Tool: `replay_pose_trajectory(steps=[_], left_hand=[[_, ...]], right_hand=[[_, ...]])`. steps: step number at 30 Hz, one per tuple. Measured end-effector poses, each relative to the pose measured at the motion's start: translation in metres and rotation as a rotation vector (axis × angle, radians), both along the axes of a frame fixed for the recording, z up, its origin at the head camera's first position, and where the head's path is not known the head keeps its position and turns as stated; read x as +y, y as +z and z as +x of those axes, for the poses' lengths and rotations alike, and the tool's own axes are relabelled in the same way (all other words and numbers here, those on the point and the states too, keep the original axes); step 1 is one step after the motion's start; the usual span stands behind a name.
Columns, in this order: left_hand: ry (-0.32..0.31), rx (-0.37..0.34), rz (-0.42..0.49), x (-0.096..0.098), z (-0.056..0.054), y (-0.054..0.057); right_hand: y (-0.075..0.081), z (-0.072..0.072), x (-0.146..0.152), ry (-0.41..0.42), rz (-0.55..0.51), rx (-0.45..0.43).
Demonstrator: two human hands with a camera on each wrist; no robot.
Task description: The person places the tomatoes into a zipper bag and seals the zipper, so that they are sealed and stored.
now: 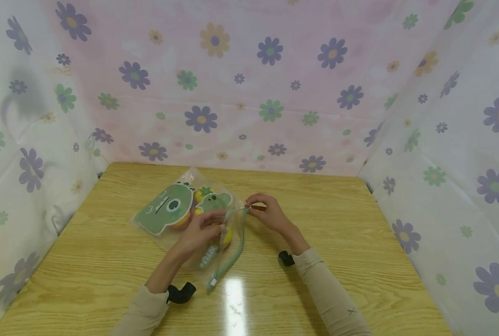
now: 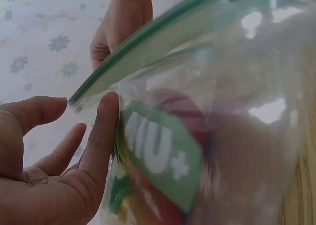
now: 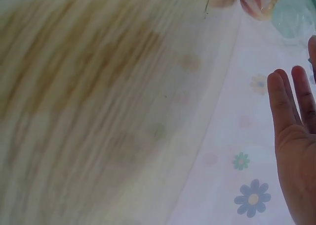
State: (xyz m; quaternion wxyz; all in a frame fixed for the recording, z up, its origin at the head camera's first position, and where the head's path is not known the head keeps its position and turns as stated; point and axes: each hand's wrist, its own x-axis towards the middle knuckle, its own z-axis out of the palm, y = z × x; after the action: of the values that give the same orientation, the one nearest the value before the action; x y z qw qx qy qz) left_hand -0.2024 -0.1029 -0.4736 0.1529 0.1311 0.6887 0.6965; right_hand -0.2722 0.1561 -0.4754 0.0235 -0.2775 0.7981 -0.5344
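Observation:
A clear zip bag point(image 1: 148, 229) with green cartoon prints and a green zip strip point(image 1: 243, 233) lies on the table, its mouth edge to the right. Colourful rounded things, some yellow and red, show through the film. My left hand point(image 1: 199, 233) is at the bag's mouth side; in the left wrist view its thumb and a finger point(image 2: 101, 131) pinch the film by the strip's end. Farther back, my right hand point(image 1: 270, 214) pinches the far corner of the strip. The right wrist view shows its other fingers point(image 3: 281, 99) extended; its pinching fingertips are cut off there.
A white slider point(image 1: 213, 282) sits near the strip's front end. The wooden table point(image 1: 337, 210) is bordered by flower-print cloth point(image 1: 241, 93) at the back and sides. Black wrist mounts point(image 1: 182, 293) are under the forearms.

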Motion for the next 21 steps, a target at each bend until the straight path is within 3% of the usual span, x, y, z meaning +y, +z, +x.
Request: replay_pose_trajectory(steps=[3,8,15,21], left_hand=[[0.011,0.026,-0.001,-0.006,0.007,0.003],[0.081,0.080,-0.053,-0.019,0.018,0.009],[0.226,0.153,-0.056,-0.036,0.035,0.012],[0.258,0.261,-0.024,-0.045,0.047,0.006]], right_hand=[[-0.009,-0.006,0.002,-0.007,0.016,0.031],[-0.002,-0.005,0.002,-0.008,0.010,0.052],[0.010,-0.001,0.004,-0.013,-0.109,0.085],[0.026,0.005,0.005,0.008,-0.231,0.078]])
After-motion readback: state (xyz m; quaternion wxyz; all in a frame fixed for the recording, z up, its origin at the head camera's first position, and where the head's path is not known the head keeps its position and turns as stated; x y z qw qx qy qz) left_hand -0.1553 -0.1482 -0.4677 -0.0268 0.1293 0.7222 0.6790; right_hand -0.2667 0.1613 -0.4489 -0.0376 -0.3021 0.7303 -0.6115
